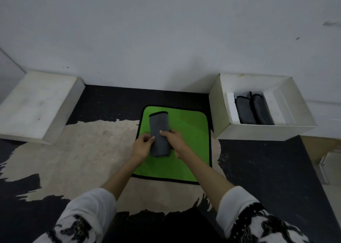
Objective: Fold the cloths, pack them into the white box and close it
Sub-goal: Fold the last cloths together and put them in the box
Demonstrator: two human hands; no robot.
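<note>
Both hands, left hand (143, 141) and right hand (172, 138), pinch the folded grey cloth (159, 132); keep edges aligned, then carry it to the white box (221, 111).

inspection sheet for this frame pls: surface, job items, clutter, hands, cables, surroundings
Surface: dark table top with a large worn, pale patch.
Job's things: green cloth lies flat with a black edge; folded grey cloth sits on it; open white box at right holds two folded grey cloths side by side; white lid lies at left, apart from the box.
Clutter: nothing seen.
Grippers: left hand and right hand both grip the near end of the folded grey cloth.
Cables: nothing seen.
Surroundings: white wall behind the table; a pale object at the far right edge, too unclear to name.
</note>
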